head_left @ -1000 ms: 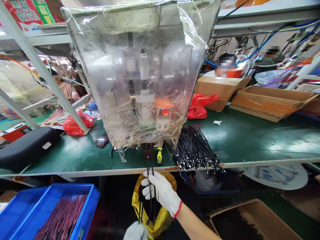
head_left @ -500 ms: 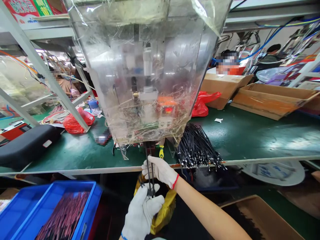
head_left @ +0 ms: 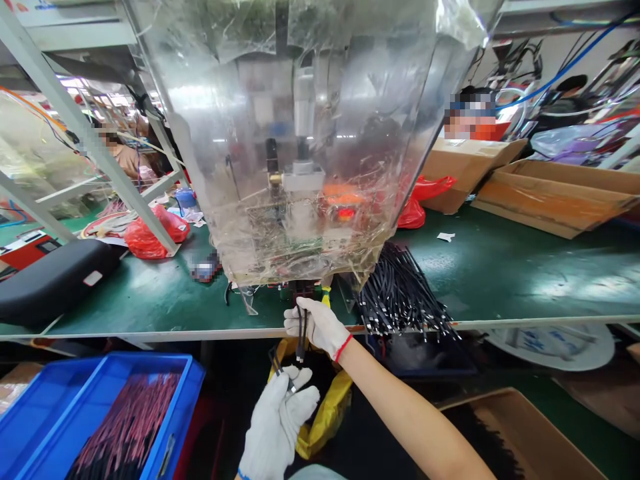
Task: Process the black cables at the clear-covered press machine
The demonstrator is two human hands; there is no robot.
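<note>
My right hand [head_left: 319, 327], in a white glove with a red cuff, is closed around short black cables [head_left: 301, 343] just in front of the bench edge. Their metal-tipped ends hang down toward the other hand. Lower and to the left, my left hand [head_left: 277, 420], gloved with a blue cuff, pinches other black cables [head_left: 275, 363] with metal connectors showing at the fingers. Right above stands a machine [head_left: 303, 167] behind a clear plastic guard, its lower front opening close to my right fingertips. A pile of black cables [head_left: 403, 293] lies on the bench to the right.
Below my hands hangs a yellow bag [head_left: 325, 420]. Blue bins [head_left: 187, 380] with reddish cables stand at lower left, a cardboard box [head_left: 530, 427] at lower right. On the green bench [head_left: 500, 280] are a black padded rest [head_left: 55, 280], red bags and cartons. People sit beyond.
The long cables that stretched from the machine to my left hand now hang short from my right hand. My left hand has dropped slightly, apart from those ends. The view has shifted a little.
</note>
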